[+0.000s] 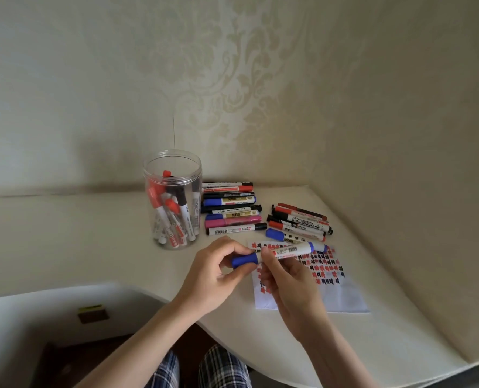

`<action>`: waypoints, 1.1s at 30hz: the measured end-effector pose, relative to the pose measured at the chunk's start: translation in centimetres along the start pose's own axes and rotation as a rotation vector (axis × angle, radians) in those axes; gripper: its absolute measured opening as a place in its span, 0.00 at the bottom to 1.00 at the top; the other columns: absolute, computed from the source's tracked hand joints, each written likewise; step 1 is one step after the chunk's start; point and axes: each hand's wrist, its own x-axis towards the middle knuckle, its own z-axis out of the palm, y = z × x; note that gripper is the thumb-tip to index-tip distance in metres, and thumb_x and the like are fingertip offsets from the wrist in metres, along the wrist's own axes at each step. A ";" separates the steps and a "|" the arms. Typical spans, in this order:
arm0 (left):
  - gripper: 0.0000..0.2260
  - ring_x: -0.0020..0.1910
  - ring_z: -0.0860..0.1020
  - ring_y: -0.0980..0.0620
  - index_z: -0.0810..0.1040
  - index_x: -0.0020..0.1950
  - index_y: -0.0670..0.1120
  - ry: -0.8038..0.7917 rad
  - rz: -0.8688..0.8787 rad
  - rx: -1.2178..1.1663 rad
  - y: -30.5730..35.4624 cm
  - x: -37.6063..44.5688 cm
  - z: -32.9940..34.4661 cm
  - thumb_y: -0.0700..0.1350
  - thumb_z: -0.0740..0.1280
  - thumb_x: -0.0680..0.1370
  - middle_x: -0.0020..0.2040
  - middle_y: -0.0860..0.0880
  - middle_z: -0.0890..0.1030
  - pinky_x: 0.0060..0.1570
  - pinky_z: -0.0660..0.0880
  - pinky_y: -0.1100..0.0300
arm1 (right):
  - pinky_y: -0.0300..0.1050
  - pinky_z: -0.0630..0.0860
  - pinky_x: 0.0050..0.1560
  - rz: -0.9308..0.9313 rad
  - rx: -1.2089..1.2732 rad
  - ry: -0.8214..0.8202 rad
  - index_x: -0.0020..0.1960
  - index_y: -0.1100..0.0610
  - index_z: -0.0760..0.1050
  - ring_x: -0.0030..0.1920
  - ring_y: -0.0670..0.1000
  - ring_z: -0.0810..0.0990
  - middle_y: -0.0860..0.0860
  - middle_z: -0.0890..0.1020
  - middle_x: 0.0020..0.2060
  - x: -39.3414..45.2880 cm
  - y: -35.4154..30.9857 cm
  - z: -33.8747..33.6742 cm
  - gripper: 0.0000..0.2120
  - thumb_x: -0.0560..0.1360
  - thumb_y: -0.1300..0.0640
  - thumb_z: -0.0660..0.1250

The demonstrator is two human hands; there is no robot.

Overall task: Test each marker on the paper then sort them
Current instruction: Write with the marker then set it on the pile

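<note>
A blue-capped white marker (286, 252) is held level above the table between both hands. My left hand (213, 278) pinches its blue cap (244, 260). My right hand (291, 284) grips the white barrel beside the cap. Under them lies a white paper (342, 295) covered with red and black test marks. A clear plastic jar (174, 203) at the back left holds several red and black markers. One row of markers (230, 211) lies beside the jar, and a second group (300, 222) lies further right, just behind the paper.
The cream table (92, 242) stands against a patterned wall and has a curved front edge near my lap. A small dark block with a yellow top (92, 313) lies on the floor at the lower left.
</note>
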 end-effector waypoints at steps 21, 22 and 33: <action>0.22 0.61 0.73 0.57 0.71 0.69 0.51 -0.087 -0.055 0.466 -2.9 4.2 -0.4 0.44 0.71 0.76 0.62 0.54 0.75 0.61 0.69 0.67 | 0.40 0.75 0.46 -0.534 -1.172 0.311 0.58 0.53 0.81 0.45 0.47 0.79 0.47 0.82 0.49 7.9 -1.5 -7.6 0.12 0.76 0.54 0.71; 0.21 0.63 0.73 0.55 0.71 0.69 0.49 -0.105 -0.040 0.521 -3.0 4.6 -0.3 0.44 0.70 0.77 0.64 0.52 0.74 0.63 0.69 0.65 | 0.48 0.76 0.50 -0.494 -1.226 0.371 0.59 0.52 0.81 0.49 0.51 0.79 0.50 0.82 0.52 8.9 -1.6 -8.6 0.12 0.76 0.53 0.71; 0.18 0.64 0.73 0.49 0.73 0.69 0.47 -0.124 -0.103 0.849 -5.3 6.3 1.1 0.43 0.66 0.79 0.65 0.48 0.75 0.64 0.71 0.56 | 0.55 0.63 0.60 -0.338 -1.406 0.412 0.65 0.47 0.77 0.63 0.56 0.68 0.52 0.74 0.61 11.0 -0.5 -10.4 0.16 0.78 0.48 0.67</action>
